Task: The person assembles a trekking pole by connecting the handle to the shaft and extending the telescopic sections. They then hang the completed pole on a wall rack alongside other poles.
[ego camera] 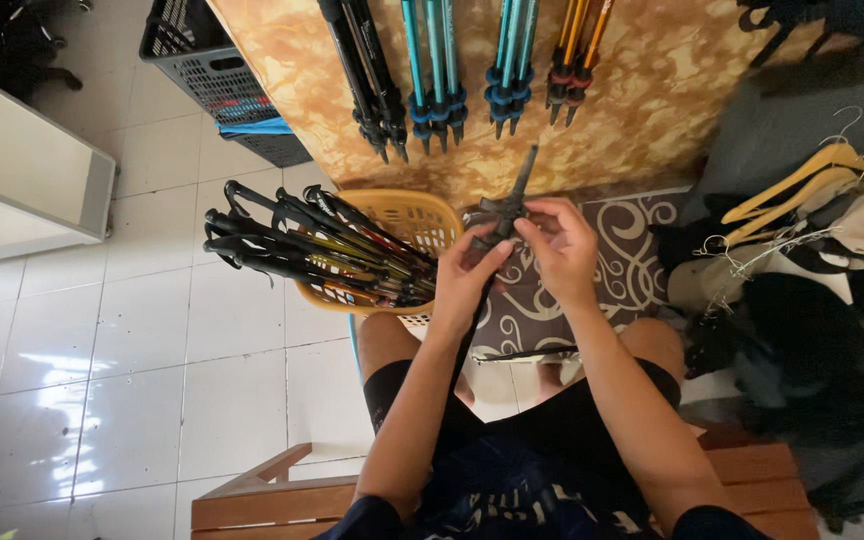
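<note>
Now a black trekking pole (504, 215) is gripped by both hands in front of the yellow basket (414, 222): left hand (467, 275) fingers wrapped around the shaft, right hand (560, 245) fingers pinching the clamp part. The step looks like adjusting that clamp; next calls for a firm twist. More folded poles (312, 250) lie across the basket, others (452, 70) on the tabletop (652, 90) beyond.

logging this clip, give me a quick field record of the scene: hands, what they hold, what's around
left hand: grips black pole
right hand: pinches the same pole near its clamp
basket: yellow, on floor, full of folded poles
table: poles in black, teal, orange laid in groups
right side: hangers on clothes
</note>
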